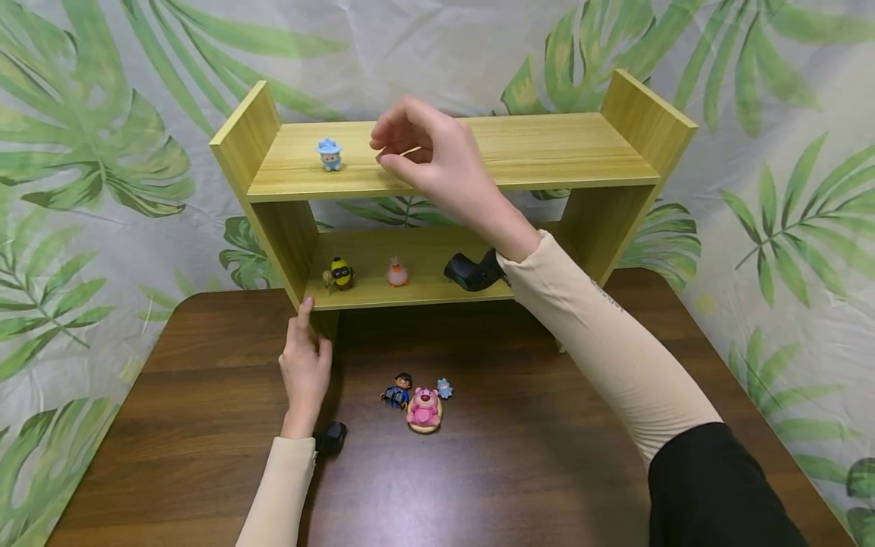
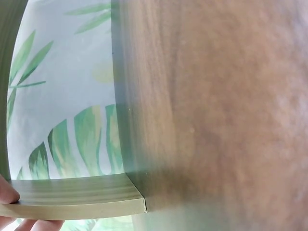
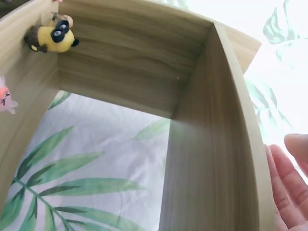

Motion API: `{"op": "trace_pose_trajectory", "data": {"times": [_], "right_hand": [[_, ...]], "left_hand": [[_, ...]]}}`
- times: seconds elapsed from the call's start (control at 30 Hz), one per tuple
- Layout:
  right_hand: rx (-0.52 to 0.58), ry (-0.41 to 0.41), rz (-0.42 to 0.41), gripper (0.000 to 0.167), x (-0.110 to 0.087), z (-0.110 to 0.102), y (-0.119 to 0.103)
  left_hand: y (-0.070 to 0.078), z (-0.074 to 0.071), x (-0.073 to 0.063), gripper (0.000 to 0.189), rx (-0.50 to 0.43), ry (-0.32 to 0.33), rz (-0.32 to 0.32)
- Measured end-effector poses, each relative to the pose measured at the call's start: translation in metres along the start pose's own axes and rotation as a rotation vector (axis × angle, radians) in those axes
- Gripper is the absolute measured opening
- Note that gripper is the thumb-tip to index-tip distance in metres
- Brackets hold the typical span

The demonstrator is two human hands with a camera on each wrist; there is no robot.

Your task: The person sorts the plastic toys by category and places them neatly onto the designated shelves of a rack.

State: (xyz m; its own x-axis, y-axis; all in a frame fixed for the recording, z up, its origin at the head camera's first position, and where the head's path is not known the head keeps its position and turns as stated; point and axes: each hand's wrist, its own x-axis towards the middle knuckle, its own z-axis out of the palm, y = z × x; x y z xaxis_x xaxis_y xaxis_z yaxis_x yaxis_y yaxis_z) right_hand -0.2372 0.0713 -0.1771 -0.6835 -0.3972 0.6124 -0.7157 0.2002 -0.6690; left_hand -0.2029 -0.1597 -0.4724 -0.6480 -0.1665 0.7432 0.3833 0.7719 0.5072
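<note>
Over the top board of the wooden shelf (image 1: 547, 148), my right hand (image 1: 437, 152) hovers with bent fingers. Thumb and fingertips stand apart, and I see nothing between them. Left of it on that board stands a small blue-hatted figurine (image 1: 330, 156). My left hand (image 1: 305, 372) holds the shelf's left side panel; the left wrist view shows the thumb (image 2: 7, 192) on one face and fingers on the other. On the lower board stand a yellow figurine with black goggles (image 1: 341, 275), a tiny tan item (image 1: 327, 279) beside it, and a pink bird figurine (image 1: 397, 273).
On the brown table (image 1: 513, 456), before the shelf, lie a dark-haired toy figure in blue (image 1: 397, 390), a pink bear on a round base (image 1: 424, 412) and a small light-blue figurine (image 1: 445, 389). A leaf-patterned cloth (image 1: 772, 228) hangs behind.
</note>
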Motion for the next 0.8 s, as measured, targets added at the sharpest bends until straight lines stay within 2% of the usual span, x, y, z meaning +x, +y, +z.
{"op": "trace_pose_trajectory", "data": {"times": [0.27, 0.53, 0.8], "right_hand": [[0.067, 0.012, -0.069, 0.013, -0.018, -0.007, 0.005], [0.116, 0.032, -0.062, 0.014, -0.036, -0.012, 0.003], [0.108, 0.032, -0.127, 0.014, -0.052, -0.016, 0.009]], "left_hand": [[0.0, 0.0, -0.001, 0.085, 0.002, 0.014, 0.008], [0.001, -0.001, 0.0, 0.086, 0.0, 0.015, 0.012], [0.0, 0.0, 0.0, 0.085, 0.004, 0.015, 0.0]]}}
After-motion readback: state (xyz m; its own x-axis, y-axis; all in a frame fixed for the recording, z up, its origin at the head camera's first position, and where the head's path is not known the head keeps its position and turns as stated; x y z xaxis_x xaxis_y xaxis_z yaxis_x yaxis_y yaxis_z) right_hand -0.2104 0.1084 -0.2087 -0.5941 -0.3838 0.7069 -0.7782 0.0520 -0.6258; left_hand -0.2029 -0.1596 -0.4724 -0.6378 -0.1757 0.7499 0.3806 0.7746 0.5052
